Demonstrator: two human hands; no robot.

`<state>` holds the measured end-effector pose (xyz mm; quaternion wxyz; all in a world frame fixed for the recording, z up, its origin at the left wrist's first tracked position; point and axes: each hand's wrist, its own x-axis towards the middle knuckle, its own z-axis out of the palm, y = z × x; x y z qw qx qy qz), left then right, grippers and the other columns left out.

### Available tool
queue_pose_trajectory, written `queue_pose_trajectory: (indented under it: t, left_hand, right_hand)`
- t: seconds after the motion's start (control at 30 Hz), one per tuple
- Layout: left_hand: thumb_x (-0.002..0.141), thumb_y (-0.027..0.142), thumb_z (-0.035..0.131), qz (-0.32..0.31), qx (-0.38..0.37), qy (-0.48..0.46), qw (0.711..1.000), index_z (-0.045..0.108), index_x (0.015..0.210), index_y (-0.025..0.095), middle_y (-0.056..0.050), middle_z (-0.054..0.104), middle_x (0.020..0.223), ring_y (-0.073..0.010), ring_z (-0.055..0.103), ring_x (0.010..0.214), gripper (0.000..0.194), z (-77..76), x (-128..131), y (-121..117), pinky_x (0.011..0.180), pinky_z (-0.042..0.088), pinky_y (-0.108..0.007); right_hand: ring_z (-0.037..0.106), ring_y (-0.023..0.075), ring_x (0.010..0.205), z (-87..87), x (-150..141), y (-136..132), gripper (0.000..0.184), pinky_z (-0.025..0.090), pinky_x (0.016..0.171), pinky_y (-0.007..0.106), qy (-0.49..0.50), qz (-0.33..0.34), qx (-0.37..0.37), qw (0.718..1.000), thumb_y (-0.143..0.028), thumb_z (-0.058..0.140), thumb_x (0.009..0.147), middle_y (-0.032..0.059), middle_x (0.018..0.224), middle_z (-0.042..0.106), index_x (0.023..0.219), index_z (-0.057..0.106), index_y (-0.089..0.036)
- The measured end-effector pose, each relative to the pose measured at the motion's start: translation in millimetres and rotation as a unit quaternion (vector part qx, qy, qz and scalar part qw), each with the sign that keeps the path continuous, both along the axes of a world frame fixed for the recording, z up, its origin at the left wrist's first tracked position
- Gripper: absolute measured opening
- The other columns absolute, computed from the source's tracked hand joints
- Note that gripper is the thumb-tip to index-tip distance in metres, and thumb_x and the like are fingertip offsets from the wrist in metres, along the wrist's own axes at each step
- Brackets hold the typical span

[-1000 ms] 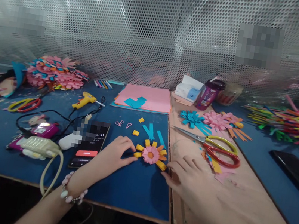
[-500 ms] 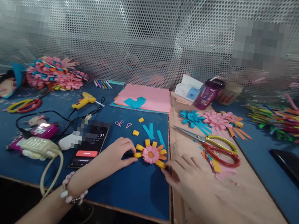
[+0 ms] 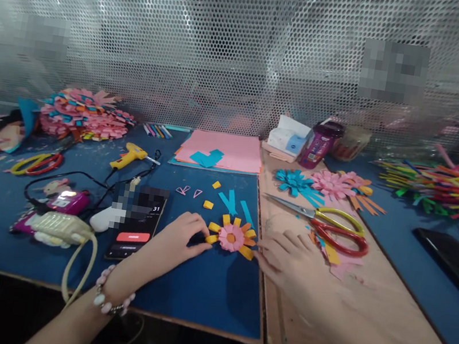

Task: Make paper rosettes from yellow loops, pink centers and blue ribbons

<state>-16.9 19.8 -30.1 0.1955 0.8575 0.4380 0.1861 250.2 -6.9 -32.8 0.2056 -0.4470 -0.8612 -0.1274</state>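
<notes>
A paper flower point(image 3: 231, 237) with a pink ring, orange centre and yellow loop petals lies on the blue tabletop. My left hand point(image 3: 187, 234) pinches a yellow petal on its left side between thumb and fingertips. On the flower's right, my right hand point(image 3: 292, 257) rests with fingers stretched out and apart, the tips just beside a lower right petal and holding nothing. Two loose yellow paper loops point(image 3: 208, 204) and several blue paper strips point(image 3: 229, 201) lie beyond the flower. Small pink paper loops point(image 3: 183, 190) are to their left.
Red-and-yellow scissors point(image 3: 340, 230) lie on the brown board, near finished paper flowers point(image 3: 332, 185). Leftward are a phone point(image 3: 137, 227), a yellow glue gun point(image 3: 130, 156) and cables. Stacked pink paper point(image 3: 227, 147) lies behind; a purple cup point(image 3: 321, 146) stands at the back right.
My right fingertips have eased slightly away from the lower right petal. My left hand stays at the flower, which has hardly moved.
</notes>
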Motion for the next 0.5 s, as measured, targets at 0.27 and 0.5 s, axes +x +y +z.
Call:
queue_pose_trajectory:
  t: [0.27,0.5]
  left_hand:
    - [0.088,0.031,0.058,-0.006,0.004,-0.011,1.0,0.058,0.089,0.02,-0.002,0.059,0.097,-0.0187,0.05,0.096,0.011,0.1,-0.6,-1.8,0.087,0.042,-0.035]
    - [0.088,0.031,0.058,-0.011,0.002,-0.018,1.0,0.058,0.09,0.02,-0.002,0.059,0.097,-0.0186,0.05,0.097,0.011,-1.7,-1.4,-1.4,0.087,0.042,-0.035]
  right_hand:
    - [0.055,0.0219,0.097,1.1,10.4,29.5,0.016,0.039,0.082,0.036,0.007,0.024,-0.042,0.999,-0.023,0.05,0.091,0.0064,0.093,0.065,0.096,0.065,-0.02]
    - [0.056,0.0221,0.091,6.7,-3.5,16.5,0.017,0.042,0.079,0.036,0.03,0.056,-0.031,0.997,-0.031,0.058,0.088,0.0061,0.093,0.065,0.097,0.065,-0.019]
